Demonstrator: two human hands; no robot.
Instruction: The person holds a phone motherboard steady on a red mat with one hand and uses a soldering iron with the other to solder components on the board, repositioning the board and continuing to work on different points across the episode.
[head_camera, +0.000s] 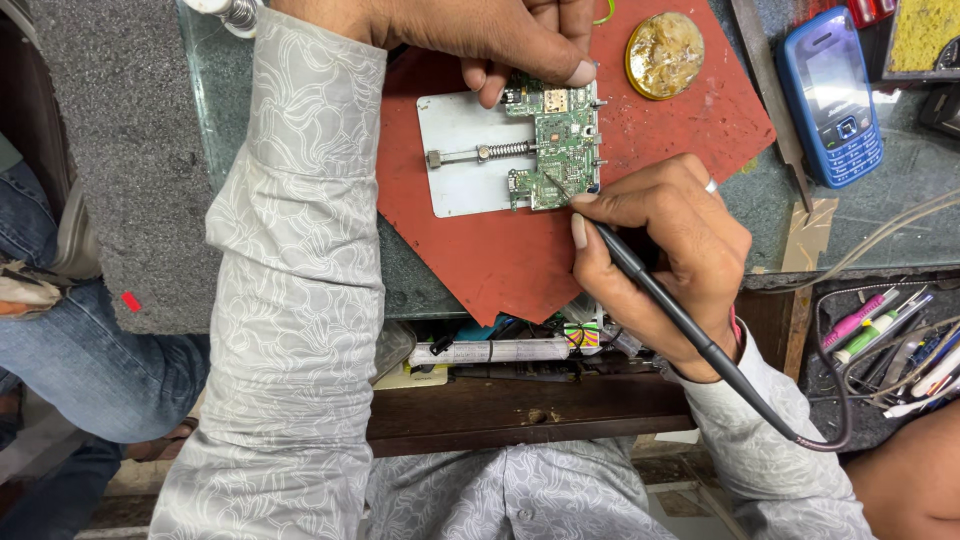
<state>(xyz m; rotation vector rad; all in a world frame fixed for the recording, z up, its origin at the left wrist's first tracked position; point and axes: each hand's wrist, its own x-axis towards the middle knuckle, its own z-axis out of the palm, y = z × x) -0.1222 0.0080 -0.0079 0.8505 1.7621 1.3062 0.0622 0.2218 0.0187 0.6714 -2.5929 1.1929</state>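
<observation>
A green circuit board (558, 140) is clamped in a white metal holder (462, 150) that lies on a red mat (500, 250). My left hand (480, 35) reaches in from the top, its thumb and a finger pressing on the board's upper edge. My right hand (665, 245) grips a black soldering iron (660, 300) like a pen. The iron's thin tip touches the lower part of the board. Its black cable runs off to the lower right.
A round tin of yellowish paste (665, 53) sits on the mat's far side. A blue keypad phone (830, 95) lies at the right on the glass top. An open drawer (890, 345) holds several pens and tools. Another person's jeans-clad leg (70, 350) is at left.
</observation>
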